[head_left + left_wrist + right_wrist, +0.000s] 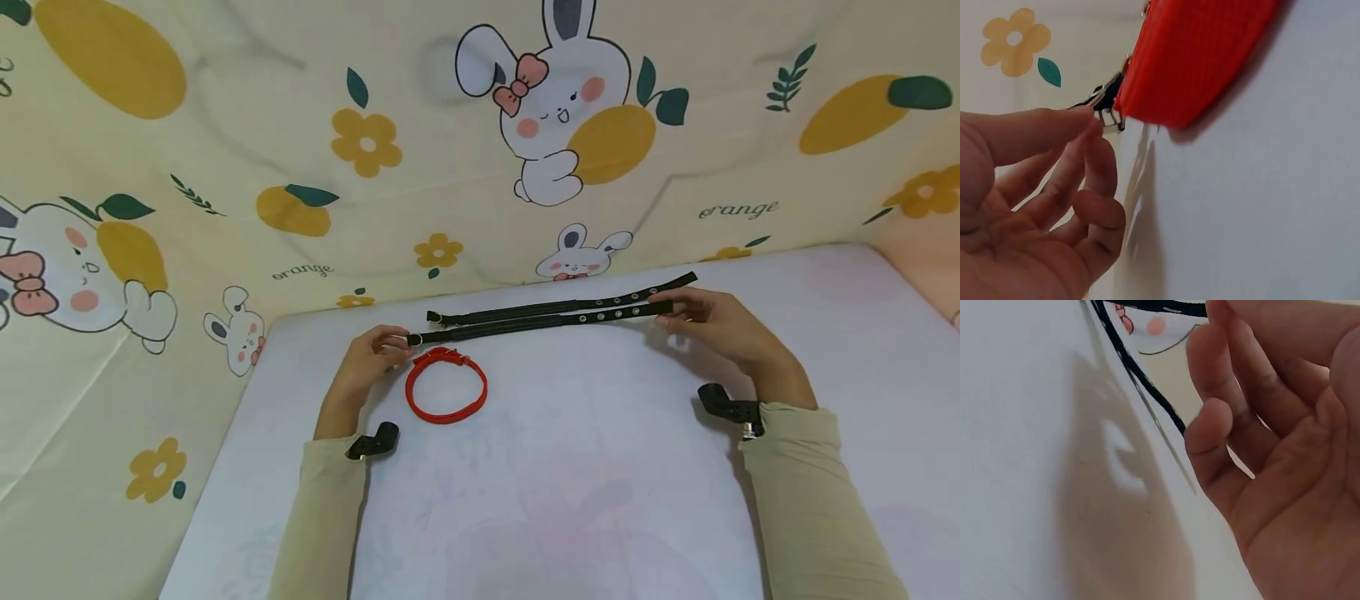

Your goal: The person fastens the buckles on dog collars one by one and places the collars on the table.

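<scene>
Closest to cam, lower R: the R sleeve (821, 508), beige, black R wrist unit (727, 407) at its cuff; L sleeve (318, 508) across from it, w/ L wrist unit (375, 442) to match. And up to the grips! R hand (716, 329): grip pinching, thumb + index tips on the holed end of the front strap (510, 327), black, metal eyelets in a row. L hand (367, 358): grip pinching as well, thumb vs. index at that strap's other end, metal hardware just past the tips in the L wrist view. Both hands' other fingers bent loosely, so front strap runs nearly straight btwn the two, R end higher in the head view.

Just behind it, roughly parallel: the rear strap (525, 312), also black, buckle at L end, eyelets at R, its R tip showing just past the R hand's fingers; can't tell if they touch. Near side now, by the L hand: red collar (446, 418), closed in a loop, buckle side toward front strap. Under it all, the white bench (600, 467); beyond, a cream backdrop (465, 200) w/ bunnies, oranges, yellow flowers.
</scene>
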Available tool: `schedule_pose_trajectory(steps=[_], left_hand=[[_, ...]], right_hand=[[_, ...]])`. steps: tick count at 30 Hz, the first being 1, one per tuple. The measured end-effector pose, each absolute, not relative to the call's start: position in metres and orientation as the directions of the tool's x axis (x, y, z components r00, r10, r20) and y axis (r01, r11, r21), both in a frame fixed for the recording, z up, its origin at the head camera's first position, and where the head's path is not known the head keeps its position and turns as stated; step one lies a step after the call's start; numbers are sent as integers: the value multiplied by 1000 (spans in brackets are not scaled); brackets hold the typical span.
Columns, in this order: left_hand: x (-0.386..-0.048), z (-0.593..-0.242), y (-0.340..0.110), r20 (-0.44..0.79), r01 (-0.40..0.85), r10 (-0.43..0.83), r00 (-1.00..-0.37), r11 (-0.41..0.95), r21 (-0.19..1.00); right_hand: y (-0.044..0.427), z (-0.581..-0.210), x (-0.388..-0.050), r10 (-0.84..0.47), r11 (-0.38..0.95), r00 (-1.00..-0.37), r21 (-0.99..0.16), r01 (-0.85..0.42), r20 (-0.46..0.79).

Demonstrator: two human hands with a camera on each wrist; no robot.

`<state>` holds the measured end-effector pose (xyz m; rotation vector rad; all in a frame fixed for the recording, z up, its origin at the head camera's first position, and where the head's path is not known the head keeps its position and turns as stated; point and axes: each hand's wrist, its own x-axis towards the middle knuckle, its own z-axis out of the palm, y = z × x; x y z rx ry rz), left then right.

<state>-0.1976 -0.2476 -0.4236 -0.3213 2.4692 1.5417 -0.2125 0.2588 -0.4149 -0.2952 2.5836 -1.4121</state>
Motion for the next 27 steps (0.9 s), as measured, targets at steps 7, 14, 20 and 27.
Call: schedule_pose_trajectory(steps=[7,14,20,27], left_hand=[[-195,-428,-241,-264,-285,-110,-958,436,854],[-196,-425,-235,-117,-158,-112,-987,504,849],[-192,-412,-229,-24,-61,-95,-995,413,908],[-183,-386,-216,137,131,-72,-988,83,988]], right_hand=[[255,-422,-214,-332,525,-939,-845,-106,-88],[248,-417,-216,-265,536,-964,-835,-126,-24],[243,-401,-212,-251,476,-966,-862,-173,55],[244,-373,-198,-195,339,-967,-913,-226,167]])
